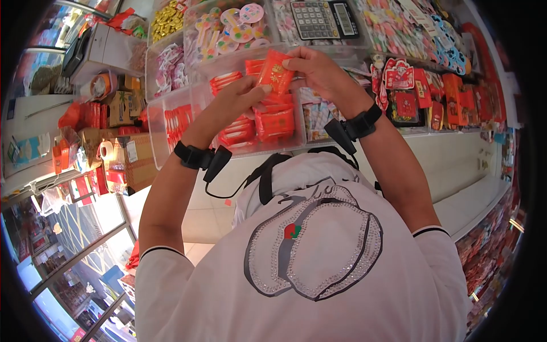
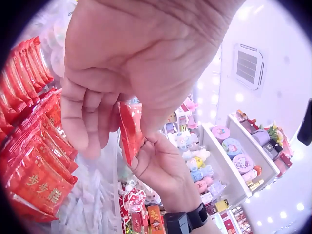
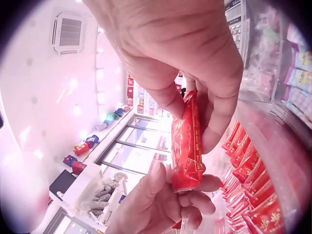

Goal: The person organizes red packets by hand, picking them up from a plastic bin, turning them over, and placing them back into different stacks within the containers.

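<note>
The left hand pinches one end of a red packet, and the right hand pinches the other end. The packet is up over the far part of a clear tub, with more red packets below it. Its wrap looks shiny and slick, so it could slip out if the fingers go loose. It might rip if both hands pull too hard. If it dropped, it could get mixed up with the others. The tub's near and left walls stand up, so a low hand could bump them. On the far side, sweets and a calculator sit close, so that way looks tight. The most open room seems to be up, or near, toward the white shirt.
</note>
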`<state>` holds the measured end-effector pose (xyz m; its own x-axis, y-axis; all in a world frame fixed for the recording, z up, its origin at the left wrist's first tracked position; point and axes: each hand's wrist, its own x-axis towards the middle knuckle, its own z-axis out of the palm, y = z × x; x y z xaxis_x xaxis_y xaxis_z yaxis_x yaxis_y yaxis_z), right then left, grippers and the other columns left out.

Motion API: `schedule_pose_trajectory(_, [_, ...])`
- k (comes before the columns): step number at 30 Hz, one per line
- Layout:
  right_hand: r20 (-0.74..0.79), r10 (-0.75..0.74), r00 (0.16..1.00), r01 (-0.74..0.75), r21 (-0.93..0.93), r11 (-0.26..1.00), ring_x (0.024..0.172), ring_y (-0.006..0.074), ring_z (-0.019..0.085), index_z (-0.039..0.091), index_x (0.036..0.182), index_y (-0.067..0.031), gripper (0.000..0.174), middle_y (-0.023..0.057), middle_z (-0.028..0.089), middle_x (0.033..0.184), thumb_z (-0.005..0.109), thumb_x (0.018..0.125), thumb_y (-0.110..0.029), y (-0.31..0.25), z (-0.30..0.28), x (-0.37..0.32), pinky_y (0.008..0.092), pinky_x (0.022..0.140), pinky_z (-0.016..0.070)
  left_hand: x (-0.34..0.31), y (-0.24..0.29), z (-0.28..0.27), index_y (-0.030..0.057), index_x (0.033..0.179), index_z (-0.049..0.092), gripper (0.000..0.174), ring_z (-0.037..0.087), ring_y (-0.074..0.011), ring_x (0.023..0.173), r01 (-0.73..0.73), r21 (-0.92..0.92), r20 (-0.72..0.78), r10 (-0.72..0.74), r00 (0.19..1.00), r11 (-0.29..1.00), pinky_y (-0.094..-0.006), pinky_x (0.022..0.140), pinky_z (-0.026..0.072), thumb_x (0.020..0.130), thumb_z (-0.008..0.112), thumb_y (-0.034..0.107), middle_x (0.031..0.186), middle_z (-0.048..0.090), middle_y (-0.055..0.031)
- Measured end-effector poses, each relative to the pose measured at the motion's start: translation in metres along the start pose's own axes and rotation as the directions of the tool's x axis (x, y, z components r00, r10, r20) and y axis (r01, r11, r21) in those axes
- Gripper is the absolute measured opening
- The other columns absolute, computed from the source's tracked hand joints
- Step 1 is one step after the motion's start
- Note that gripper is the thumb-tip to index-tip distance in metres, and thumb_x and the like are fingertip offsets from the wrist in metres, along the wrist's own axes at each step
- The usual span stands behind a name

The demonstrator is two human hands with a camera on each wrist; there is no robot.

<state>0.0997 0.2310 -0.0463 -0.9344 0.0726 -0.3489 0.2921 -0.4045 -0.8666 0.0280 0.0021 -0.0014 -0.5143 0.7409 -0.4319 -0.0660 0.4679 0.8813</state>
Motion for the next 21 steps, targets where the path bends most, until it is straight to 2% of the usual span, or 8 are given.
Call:
schedule_pose_trajectory(5, [0.054, 0.004, 0.999, -0.005, 0.018, 1.0, 0.09, 0.0191, 0.069, 0.06, 0.108, -0.0009, 0.025, 0.0096, 0.066, 0.103, 0.072, 0.092, -0.016, -0.001, 0.006, -0.003, 0.037, 0.082, 0.0624, 0.005, -0.01, -0.003, 0.0058, 0.116, 0.062, 0.03, 0.067, -0.0081, 0.08, -0.057, -0.044, -0.047, 0.055, 0.997, 0.997, -0.023, 0.066, 0.0521, 0.102, 0.061, 0.032, 0.097, 0.067, 0.0002])
schedule_pose_trajectory(10, [0.093, 0.028, 0.995, -0.02, -0.09, 0.996, 0.094, 0.0188, 0.07, 0.06, 0.111, -0.0029, 0.025, 0.0089, 0.067, 0.105, 0.066, 0.097, -0.022, -0.004, -0.006, -0.007, 0.0355, 0.082, 0.0606, 0.005, -0.018, -0.024, 0.0076, 0.117, 0.063, 0.028, 0.06, -0.0028, 0.068, -0.066, -0.014, -0.058, 0.065, 0.996, 0.998, -0.0207, 0.059, 0.0454, 0.101, 0.063, 0.031, 0.088, 0.065, 0.004])
schedule_pose_trajectory(11, [0.1, 0.032, 0.994, -0.021, -0.107, 0.994, 0.096, 0.0182, 0.07, 0.06, 0.113, -0.004, 0.026, 0.0084, 0.068, 0.105, 0.065, 0.099, -0.024, -0.003, -0.01, -0.007, 0.0348, 0.083, 0.0599, 0.005, -0.02, -0.027, 0.0073, 0.117, 0.063, 0.027, 0.06, -0.0032, 0.068, -0.037, 0.063, -0.027, 0.039, 0.999, 0.997, -0.0209, 0.059, 0.0456, 0.101, 0.063, 0.029, 0.088, 0.065, 0.0038])
schedule_pose_trajectory(13, [0.058, -0.001, 0.998, 0.005, -0.07, 0.998, 0.093, 0.0195, 0.07, 0.061, 0.109, -0.0025, 0.025, 0.0104, 0.068, 0.104, 0.065, 0.098, -0.025, -0.009, -0.01, -0.012, 0.0356, 0.08, 0.0605, 0.004, -0.023, -0.031, 0.0066, 0.117, 0.062, 0.026, 0.06, -0.0039, 0.068, 0.015, 0.217, 0.03, -0.022, 0.999, 0.976, -0.0212, 0.058, 0.0458, 0.101, 0.063, 0.027, 0.087, 0.064, 0.0033])
schedule_pose_trajectory(17, [0.053, -0.042, 0.998, 0.045, -0.051, 0.998, 0.09, 0.0202, 0.07, 0.062, 0.107, -0.0019, 0.028, 0.0122, 0.069, 0.102, 0.066, 0.097, -0.028, -0.011, -0.012, -0.012, 0.0362, 0.079, 0.0607, -0.002, -0.034, -0.012, 0.0032, 0.117, 0.061, 0.025, 0.064, -0.0073, 0.071, 0.081, 0.259, 0.181, -0.13, 0.975, 0.963, -0.0237, 0.058, 0.049, 0.101, 0.059, 0.023, 0.088, 0.063, 0.0002])
schedule_pose_trajectory(21, [0.088, 0.017, 0.996, -0.011, -0.067, 0.998, 0.094, 0.0202, 0.071, 0.06, 0.115, -0.0045, 0.026, 0.0117, 0.07, 0.106, 0.061, 0.101, -0.026, -0.008, -0.013, -0.01, 0.036, 0.082, 0.0592, 0.004, -0.041, 0.008, 0.0004, 0.117, 0.059, 0.024, 0.068, -0.0117, 0.075, 0.127, 0.304, 0.295, -0.22, 0.93, 0.944, -0.0274, 0.061, 0.0547, 0.101, 0.058, 0.018, 0.093, 0.065, -0.005])
